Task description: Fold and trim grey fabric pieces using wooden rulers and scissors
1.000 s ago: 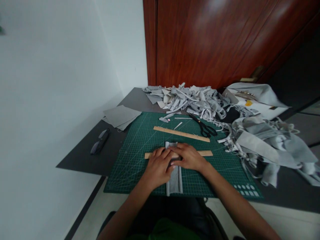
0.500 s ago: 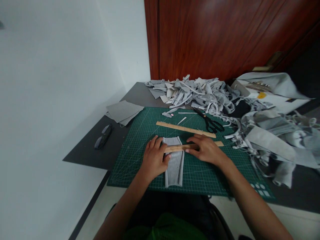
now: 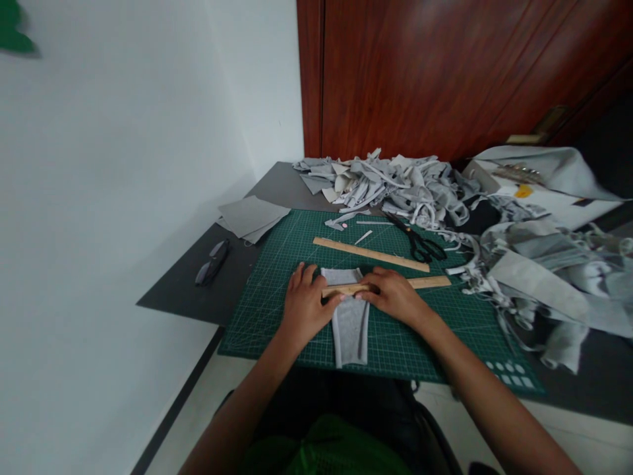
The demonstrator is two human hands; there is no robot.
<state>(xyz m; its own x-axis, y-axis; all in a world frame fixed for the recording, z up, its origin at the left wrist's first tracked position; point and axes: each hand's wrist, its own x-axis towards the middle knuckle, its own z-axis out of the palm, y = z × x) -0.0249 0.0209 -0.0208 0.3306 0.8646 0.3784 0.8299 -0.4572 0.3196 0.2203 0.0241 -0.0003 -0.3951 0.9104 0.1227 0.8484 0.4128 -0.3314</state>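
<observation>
A grey fabric piece [image 3: 351, 333] with rolled side edges lies near the front of the green cutting mat [image 3: 267, 297]. Across its upper part runs a wooden ruler [image 3: 429, 282]. My left hand [image 3: 305, 303] grips the ruler's left end, its thumb at the lower edge over the fabric. My right hand [image 3: 393, 295] is closed round the ruler at the fabric's right edge, its fingertips close to my left thumb. A second wooden ruler [image 3: 370, 254] lies just beyond my hands, touched by neither.
Black scissors [image 3: 420, 244] and thin scraps lie on the mat's far part. Fabric scraps [image 3: 395, 181] are heaped behind, with more fabric [image 3: 544, 277] and a white box [image 3: 548, 194] at right. Grey sheets [image 3: 252, 218] and glasses [image 3: 212, 262] lie at left.
My right hand has moved left along the ruler, closer to my left hand. The fabric's lower end has shifted slightly right. The camera view has also shifted a little.
</observation>
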